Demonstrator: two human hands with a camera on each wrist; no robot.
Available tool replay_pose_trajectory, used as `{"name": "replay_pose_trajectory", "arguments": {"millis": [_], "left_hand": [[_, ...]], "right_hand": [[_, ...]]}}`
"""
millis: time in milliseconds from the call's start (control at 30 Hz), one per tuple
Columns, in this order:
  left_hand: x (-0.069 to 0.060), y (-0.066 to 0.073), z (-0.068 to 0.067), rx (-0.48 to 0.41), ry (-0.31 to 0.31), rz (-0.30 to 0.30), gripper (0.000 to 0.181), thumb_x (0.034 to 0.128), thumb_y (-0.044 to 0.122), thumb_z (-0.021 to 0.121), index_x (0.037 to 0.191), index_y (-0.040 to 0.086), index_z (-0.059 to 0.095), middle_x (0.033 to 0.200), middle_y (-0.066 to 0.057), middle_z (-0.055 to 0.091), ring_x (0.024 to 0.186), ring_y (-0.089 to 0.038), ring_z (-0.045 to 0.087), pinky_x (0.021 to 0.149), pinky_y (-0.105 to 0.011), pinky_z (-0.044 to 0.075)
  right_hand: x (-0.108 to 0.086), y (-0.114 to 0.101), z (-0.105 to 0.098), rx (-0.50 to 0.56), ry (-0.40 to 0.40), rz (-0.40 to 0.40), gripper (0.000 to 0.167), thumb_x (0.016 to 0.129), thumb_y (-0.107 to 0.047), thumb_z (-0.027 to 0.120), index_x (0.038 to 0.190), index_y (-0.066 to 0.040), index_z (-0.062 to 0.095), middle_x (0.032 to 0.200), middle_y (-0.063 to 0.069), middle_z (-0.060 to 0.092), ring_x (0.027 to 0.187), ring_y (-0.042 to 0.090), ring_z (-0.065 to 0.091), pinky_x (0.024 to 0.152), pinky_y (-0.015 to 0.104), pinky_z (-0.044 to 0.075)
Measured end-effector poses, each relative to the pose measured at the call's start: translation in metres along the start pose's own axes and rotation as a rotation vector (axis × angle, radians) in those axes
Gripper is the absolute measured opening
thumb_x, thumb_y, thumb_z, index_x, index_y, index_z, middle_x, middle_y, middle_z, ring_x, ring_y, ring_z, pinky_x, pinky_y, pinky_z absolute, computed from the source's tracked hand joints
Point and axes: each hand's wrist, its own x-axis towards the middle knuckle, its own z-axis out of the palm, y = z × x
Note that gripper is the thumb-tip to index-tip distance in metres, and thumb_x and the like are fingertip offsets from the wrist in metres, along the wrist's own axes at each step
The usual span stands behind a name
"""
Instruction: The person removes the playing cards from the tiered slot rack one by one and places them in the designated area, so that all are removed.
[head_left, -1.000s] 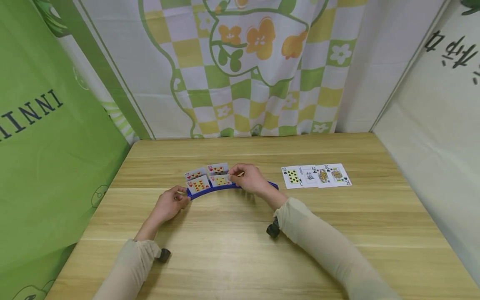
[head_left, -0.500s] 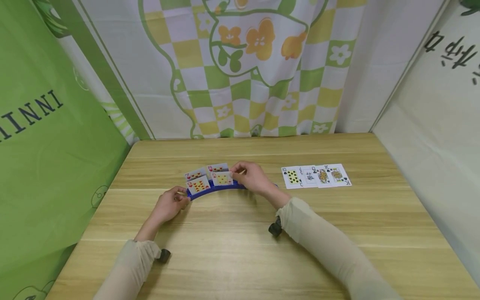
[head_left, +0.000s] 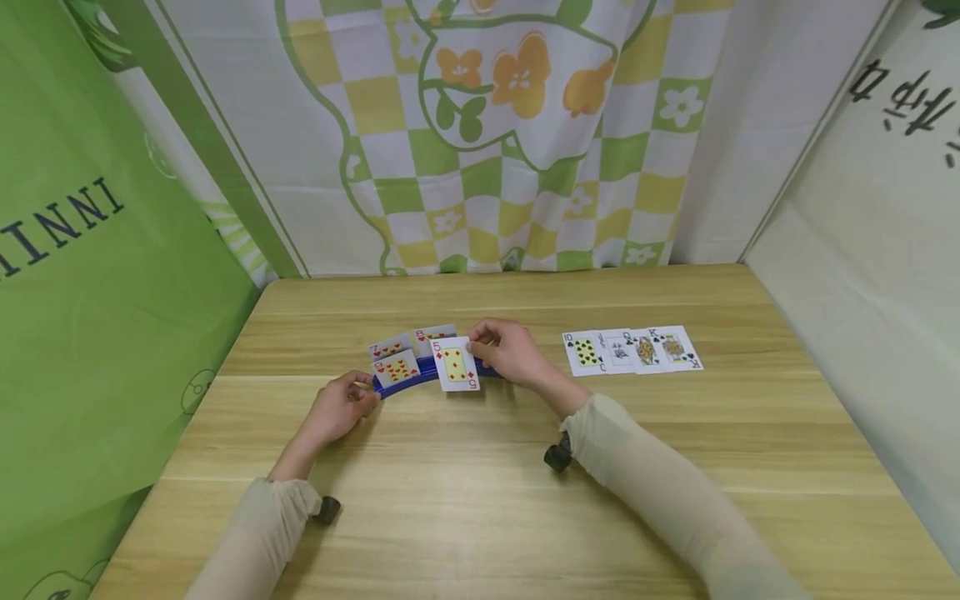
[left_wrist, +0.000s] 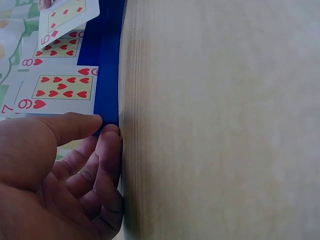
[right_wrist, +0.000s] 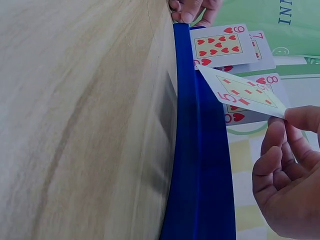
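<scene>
We judge the work partway: three heart cards (head_left: 396, 369) stand in the blue holder (right_wrist: 205, 175), and four cards (head_left: 633, 352) lie overlapped towards the worktop's (head_left: 465, 500) far right corner. Our left hand (head_left: 341, 408) pinches the holder's left end; our right hand (head_left: 510, 354) pinches the five of diamonds (head_left: 455, 364) over the holder, unseated

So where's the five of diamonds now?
In the head view, the five of diamonds is just left of centre, held in the right-hand grip, covering part of the blue rack and right of the nine of hearts.
</scene>
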Motion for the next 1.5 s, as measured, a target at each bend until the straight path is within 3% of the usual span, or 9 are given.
{"name": "replay_pose_trajectory", "arguments": {"millis": [233, 367, 533, 667, 800, 1133, 1500], "left_hand": [[-0.001, 0.001, -0.001, 0.003, 0.002, -0.01, 0.034, 0.0945, 0.015, 0.066, 0.123, -0.002, 0.058, 0.092, -0.013, 0.073, 0.068, -0.012, 0.062, 0.065, -0.029, 0.046], [-0.001, 0.001, -0.001, -0.001, -0.001, -0.01, 0.034, 0.0947, 0.016, 0.066, 0.123, -0.002, 0.058, 0.093, -0.014, 0.073, 0.068, -0.012, 0.062, 0.065, -0.029, 0.046], [0.0, 0.0, -0.001, -0.007, -0.002, -0.01, 0.034, 0.0949, 0.016, 0.066, 0.123, -0.002, 0.058, 0.093, -0.014, 0.073, 0.068, -0.012, 0.063, 0.064, -0.029, 0.047], [0.0, 0.0, 0.0, -0.005, 0.0, -0.01, 0.035, 0.0947, 0.016, 0.066, 0.124, -0.002, 0.058, 0.094, -0.015, 0.073, 0.068, -0.012, 0.063, 0.065, -0.029, 0.047], [0.0, 0.0, 0.0, -0.002, 0.002, -0.011, 0.035, 0.0945, 0.016, 0.066, 0.124, -0.002, 0.058, 0.094, -0.014, 0.073, 0.068, -0.012, 0.062, 0.066, -0.029, 0.046], [-0.001, 0.001, -0.001, -0.003, -0.001, -0.003, 0.035, 0.0946, 0.015, 0.065, 0.124, -0.002, 0.058, 0.093, -0.014, 0.073, 0.068, -0.012, 0.061, 0.065, -0.029, 0.046], [-0.002, 0.002, -0.001, 0.001, 0.005, 0.004, 0.034, 0.0945, 0.015, 0.065, 0.123, -0.002, 0.058, 0.093, -0.014, 0.074, 0.067, -0.011, 0.061, 0.066, -0.029, 0.046]], "right_hand": [[-0.005, 0.0, -0.005, 0.024, -0.009, 0.019, 0.017, 0.097, -0.022, 0.065, 0.109, -0.012, 0.067, 0.098, 0.007, 0.069, 0.074, 0.02, 0.066, 0.068, 0.032, 0.055], [-0.008, 0.001, -0.007, 0.043, -0.004, 0.026, 0.016, 0.096, -0.02, 0.065, 0.109, -0.011, 0.067, 0.098, 0.008, 0.068, 0.076, 0.02, 0.065, 0.075, 0.043, 0.057], [-0.011, 0.002, -0.012, 0.075, 0.0, 0.029, 0.017, 0.096, -0.017, 0.064, 0.11, -0.008, 0.066, 0.098, 0.01, 0.068, 0.079, 0.031, 0.066, 0.08, 0.052, 0.055], [-0.014, 0.005, -0.017, 0.075, 0.003, 0.045, 0.017, 0.097, -0.018, 0.064, 0.11, -0.008, 0.066, 0.096, 0.01, 0.069, 0.082, 0.04, 0.066, 0.076, 0.044, 0.055], [-0.015, 0.01, -0.022, 0.058, 0.011, 0.067, 0.016, 0.097, -0.021, 0.064, 0.11, -0.011, 0.066, 0.095, 0.009, 0.07, 0.081, 0.037, 0.067, 0.071, 0.035, 0.053], [-0.021, 0.014, -0.032, 0.085, -0.005, 0.107, 0.019, 0.097, -0.023, 0.063, 0.113, -0.012, 0.066, 0.099, 0.009, 0.07, 0.081, 0.031, 0.066, 0.075, 0.041, 0.053], [-0.029, 0.02, -0.045, 0.091, 0.001, 0.118, 0.02, 0.098, -0.025, 0.062, 0.113, -0.012, 0.065, 0.092, 0.007, 0.07, 0.081, 0.033, 0.064, 0.062, 0.03, 0.046]]}}
